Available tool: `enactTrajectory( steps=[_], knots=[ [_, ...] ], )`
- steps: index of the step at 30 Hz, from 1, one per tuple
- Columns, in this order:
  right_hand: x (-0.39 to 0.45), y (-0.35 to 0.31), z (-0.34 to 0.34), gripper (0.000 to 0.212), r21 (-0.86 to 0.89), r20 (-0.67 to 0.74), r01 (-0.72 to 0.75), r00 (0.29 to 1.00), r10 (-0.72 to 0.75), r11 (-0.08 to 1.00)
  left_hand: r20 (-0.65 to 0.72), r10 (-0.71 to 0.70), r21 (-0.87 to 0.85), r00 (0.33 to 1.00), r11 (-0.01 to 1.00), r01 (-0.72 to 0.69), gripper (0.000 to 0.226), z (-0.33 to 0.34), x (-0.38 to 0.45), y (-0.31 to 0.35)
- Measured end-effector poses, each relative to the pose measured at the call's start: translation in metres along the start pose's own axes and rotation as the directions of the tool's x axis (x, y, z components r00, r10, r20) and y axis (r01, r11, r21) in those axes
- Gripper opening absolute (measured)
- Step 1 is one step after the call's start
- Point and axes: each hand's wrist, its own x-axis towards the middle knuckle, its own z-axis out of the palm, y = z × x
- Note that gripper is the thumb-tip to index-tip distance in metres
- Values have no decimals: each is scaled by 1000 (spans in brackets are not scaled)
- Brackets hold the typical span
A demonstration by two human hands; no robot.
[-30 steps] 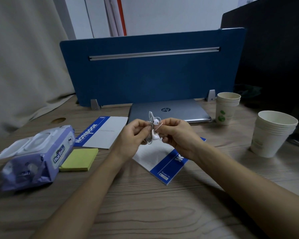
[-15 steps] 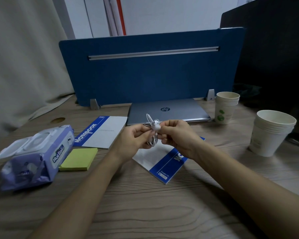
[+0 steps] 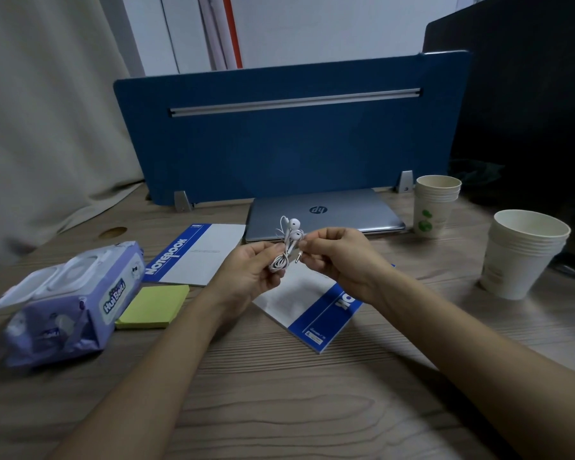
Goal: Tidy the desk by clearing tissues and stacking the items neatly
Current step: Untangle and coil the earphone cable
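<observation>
White earphones [image 3: 287,244], blue-and-white notebooks [image 3: 200,254], yellow-green sticky pad [image 3: 155,306], purple wipes pack [image 3: 77,303].

Two notebooks [image 3: 196,252], two cup stacks [image 3: 435,205], one laptop [image 3: 322,214], one sticky-note pad [image 3: 155,307], apparently one wipes pack [image 3: 70,303].

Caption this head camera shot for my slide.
Both hands, left hand and right hand, hold coiled earphones above a notebook.

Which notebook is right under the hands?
The tilted notebook nearest the person, partly hidden by both hands. The other notebook lies farther left, fully uncovered, beside the laptop.
</observation>
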Motion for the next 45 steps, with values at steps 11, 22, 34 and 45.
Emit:
enactTrajectory(
  steps=[11,22,34,45],
  knots=[
    [-3,-2,7,13,218,-162,-45,983,82,975,15,-118,-167,993,979,118,32,5,2,-1],
    [-5,12,19,2,-286,-301,227,901,-312,931,-47,-14,-99,999,995,9,17,7,3,-8],
    [-6,22,22,3,-375,-222,288,895,-387,881,-90,71,-104,993,991,-81,17,13,0,-7],
    [0,19,13,11,-369,-122,231,948,-293,900,-80,55,-107,995,992,-64,23,10,0,-6]
  ],
)
